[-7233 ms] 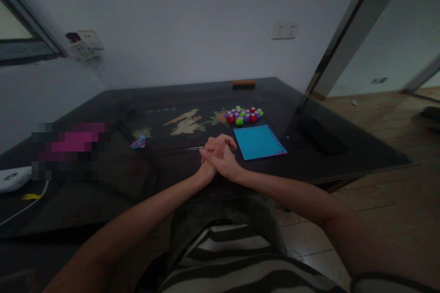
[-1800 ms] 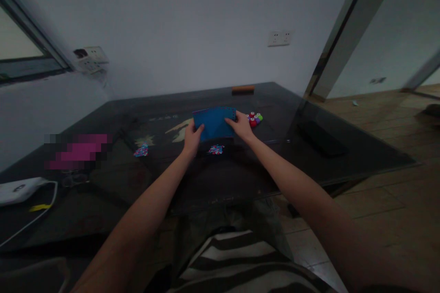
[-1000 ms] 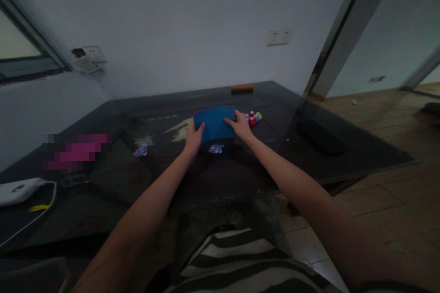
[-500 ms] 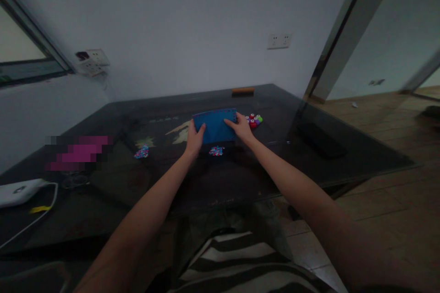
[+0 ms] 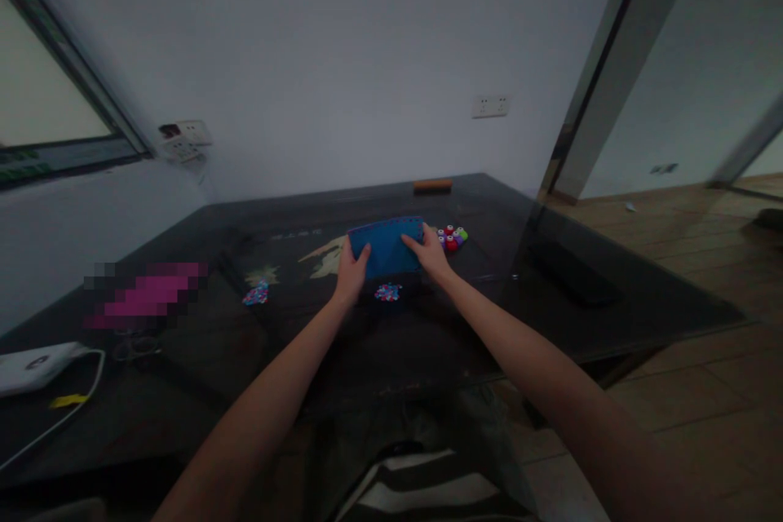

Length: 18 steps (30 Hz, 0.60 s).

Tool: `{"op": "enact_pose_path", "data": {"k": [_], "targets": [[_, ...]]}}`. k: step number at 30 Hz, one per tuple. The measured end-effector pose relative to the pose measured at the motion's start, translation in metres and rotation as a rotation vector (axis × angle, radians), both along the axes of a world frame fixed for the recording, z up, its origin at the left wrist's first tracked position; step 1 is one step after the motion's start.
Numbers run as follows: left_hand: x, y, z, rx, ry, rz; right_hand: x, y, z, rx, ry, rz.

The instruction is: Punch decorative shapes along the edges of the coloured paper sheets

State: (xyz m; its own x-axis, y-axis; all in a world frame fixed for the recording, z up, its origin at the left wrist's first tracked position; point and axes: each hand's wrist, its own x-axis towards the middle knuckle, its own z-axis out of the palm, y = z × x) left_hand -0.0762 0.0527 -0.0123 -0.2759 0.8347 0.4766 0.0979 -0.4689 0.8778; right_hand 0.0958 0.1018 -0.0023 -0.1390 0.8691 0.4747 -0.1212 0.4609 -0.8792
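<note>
Between my two hands is a flat blue piece (image 5: pixel 387 249), with a row of small dark marks, perhaps stitches or holes, along its top edge. Whether it is a sheet or a pouch I cannot tell. My left hand (image 5: pixel 353 267) grips its left side, thumb on the near face. On the opposite side my right hand (image 5: pixel 431 254) pinches it the same way. Just in front of its lower edge lies a small pile of pink, blue and white bits (image 5: pixel 388 292). A cluster of red, purple and green spools or bottles (image 5: pixel 451 237) sits right of my right hand.
The dark glossy table (image 5: pixel 477 326) meets a wall with a socket (image 5: pixel 490 106). A second pile of bits (image 5: pixel 256 293) lies to the left, near a blurred pink item (image 5: pixel 152 294) and a white corded device (image 5: pixel 40 367). An orange-brown bar (image 5: pixel 432 186) rests at the back; a black slab (image 5: pixel 572 271) lies right.
The view has tilted up a little, so the table and everything on it appear lower. Both hands keep hold of the blue piece, whose top edge now looks slightly more bowed.
</note>
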Motion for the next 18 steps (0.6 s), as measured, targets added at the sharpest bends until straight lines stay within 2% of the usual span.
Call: {"op": "enact_pose_path", "data": {"k": [6,11,14,18], "targets": [[-0.001,0.002,-0.003,-0.033,-0.005,0.051,0.0,0.005,-0.007,-0.072,-0.003,0.05],[-0.004,-0.003,0.011,0.085,0.065,0.102,0.002,0.002,0.003,0.0,-0.042,-0.021],[-0.004,-0.006,0.019,0.096,0.112,0.118,0.003,0.001,0.007,0.023,-0.024,-0.029],[-0.003,-0.005,0.018,0.054,0.084,0.089,0.001,0.0,0.006,0.021,-0.042,-0.039]]}}
